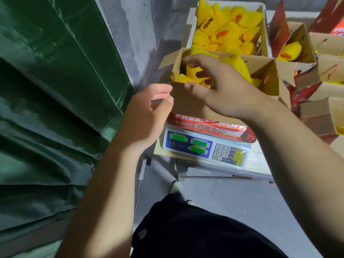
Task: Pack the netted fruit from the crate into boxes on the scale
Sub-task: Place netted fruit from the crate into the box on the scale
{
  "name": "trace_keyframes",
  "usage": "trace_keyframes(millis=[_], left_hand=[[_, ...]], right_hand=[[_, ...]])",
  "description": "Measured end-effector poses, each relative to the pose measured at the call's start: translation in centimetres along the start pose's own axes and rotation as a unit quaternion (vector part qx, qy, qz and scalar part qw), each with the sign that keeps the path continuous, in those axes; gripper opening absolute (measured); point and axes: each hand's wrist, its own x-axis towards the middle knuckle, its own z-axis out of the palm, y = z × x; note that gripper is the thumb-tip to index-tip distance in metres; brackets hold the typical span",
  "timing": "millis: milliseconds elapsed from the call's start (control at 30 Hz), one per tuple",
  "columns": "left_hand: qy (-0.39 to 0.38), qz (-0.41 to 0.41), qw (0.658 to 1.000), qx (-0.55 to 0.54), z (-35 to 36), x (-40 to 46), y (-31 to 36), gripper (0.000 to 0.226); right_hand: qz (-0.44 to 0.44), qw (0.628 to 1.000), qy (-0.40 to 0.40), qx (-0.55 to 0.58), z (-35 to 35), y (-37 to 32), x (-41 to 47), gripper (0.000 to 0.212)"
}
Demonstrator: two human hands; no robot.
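An open cardboard box [188, 101] with red "FRESH FRUIT" print stands on the electronic scale [204, 148]. Fruit in yellow foam nets [240, 66] fills it. Behind it a white crate [264, 28] holds several more netted fruits [223, 32]. My left hand [147, 112] pinches the box's near left corner between thumb and fingers. My right hand [219, 84] hovers over the box with fingers spread, fingertips reaching down among the netted fruit at the left end; I cannot tell whether it grips one.
A green tarpaulin [52, 90] hangs along the left. More open boxes [299, 43] with netted fruit stand at the right. The scale sits on a low stand [223, 174] above the grey concrete floor. My shoe [176, 187] shows below it.
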Motion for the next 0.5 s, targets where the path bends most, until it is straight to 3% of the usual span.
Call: trace_keyframes(millis=[133, 500], left_hand=[[-0.001, 0.012, 1.0, -0.001, -0.4, -0.3, 0.0, 0.025], [-0.01, 0.02, 0.998, -0.051, -1.3, -0.9, 0.0, 0.026]], right_hand=[[-0.037, 0.997, -0.066, 0.005, 0.2, -0.8, -0.6, 0.048], [-0.033, 0.996, -0.074, 0.046, 0.2, -0.8, -0.2, 0.042]])
